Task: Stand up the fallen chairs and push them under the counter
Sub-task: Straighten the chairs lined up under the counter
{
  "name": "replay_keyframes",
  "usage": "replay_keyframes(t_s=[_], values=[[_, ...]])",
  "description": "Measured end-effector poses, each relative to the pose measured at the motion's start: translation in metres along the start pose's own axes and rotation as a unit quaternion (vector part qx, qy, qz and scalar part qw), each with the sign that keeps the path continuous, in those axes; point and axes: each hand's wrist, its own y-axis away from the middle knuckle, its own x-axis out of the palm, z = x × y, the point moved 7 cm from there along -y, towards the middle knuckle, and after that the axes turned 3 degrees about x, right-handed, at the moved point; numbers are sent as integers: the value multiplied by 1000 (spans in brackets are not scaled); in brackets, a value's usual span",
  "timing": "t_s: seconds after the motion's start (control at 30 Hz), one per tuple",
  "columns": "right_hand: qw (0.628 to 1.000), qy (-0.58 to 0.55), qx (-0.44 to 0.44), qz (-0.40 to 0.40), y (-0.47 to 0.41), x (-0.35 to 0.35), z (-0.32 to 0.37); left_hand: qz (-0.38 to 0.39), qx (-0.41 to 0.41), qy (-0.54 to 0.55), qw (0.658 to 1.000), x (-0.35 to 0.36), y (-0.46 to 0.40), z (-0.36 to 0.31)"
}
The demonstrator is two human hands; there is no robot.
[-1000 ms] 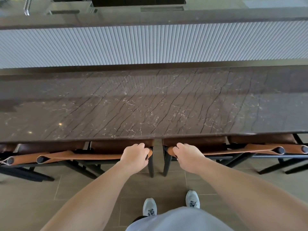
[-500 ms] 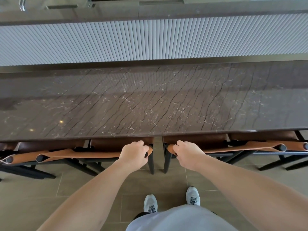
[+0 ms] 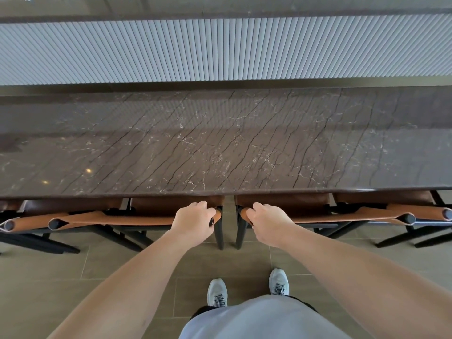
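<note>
Seen from above, a person stands at a dark marble bench [image 3: 220, 143] that spans the middle of the frame. 4 tan leather chairs stand upright along its lower edge, seats tucked beneath. The left hand [image 3: 194, 222] curls its grip around the back rail of the centre-left chair [image 3: 137, 217]; the right hand [image 3: 270, 223] grips the centre-right chair [image 3: 318, 216]. Risk: pushing further could pinch knuckles against the bench edge, or knock the 2 close-set frames together.

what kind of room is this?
Likely a home kitchen or bar: a long marble counter, leather-backed chairs tucked under it, a fluted panel behind, tiled floor.
</note>
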Motion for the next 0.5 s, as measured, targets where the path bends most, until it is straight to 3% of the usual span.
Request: replay_keyframes(t_s=[0.2, 0.3, 0.4, 0.5], values=[[1000, -3, 10, -3, 2, -4, 2, 31, -7, 16, 999, -4, -1, -3], [998, -42, 48, 16, 1, -7, -1, 5, -42, 121, 992, -15, -4, -7], [986, -128, 104, 29, 6, -7, -9, -8, -87, 325, 941, -21, -4, -13], [943, -285, 172, -27, 15, -11, -21, -9, -134, 545, 828, -26, -1, -19]])
